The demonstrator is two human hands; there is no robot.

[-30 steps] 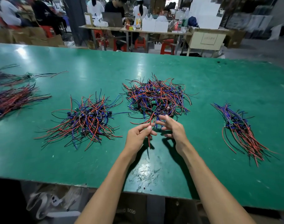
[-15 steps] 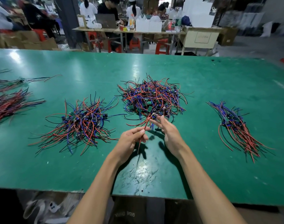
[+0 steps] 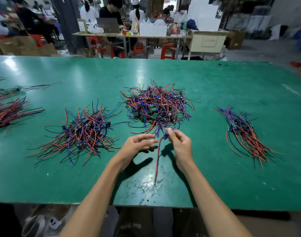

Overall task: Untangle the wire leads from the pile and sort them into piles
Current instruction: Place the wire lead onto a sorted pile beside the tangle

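A tangled pile [image 3: 157,106] of red, blue and black wire leads with small green boards lies at the middle of the green table [image 3: 214,177]. Just in front of it my right hand [image 3: 179,144] pinches the dark connector end of one lead [image 3: 157,159], whose red and black wires hang down to the table. My left hand [image 3: 137,143] hovers beside that lead with relaxed, slightly bent fingers and holds nothing. A looser pile [image 3: 83,132] lies to the left. A combed pile [image 3: 244,132] lies to the right.
More straightened leads [image 3: 7,112] lie at the table's far left edge. Bare green surface stretches between the piles and along the near edge. Beyond the table, people sit at work benches [image 3: 132,36] with red stools and cardboard boxes.
The lead has come free of the middle pile. My left hand has let go of it and opened; my right hand now holds it up by its connector.
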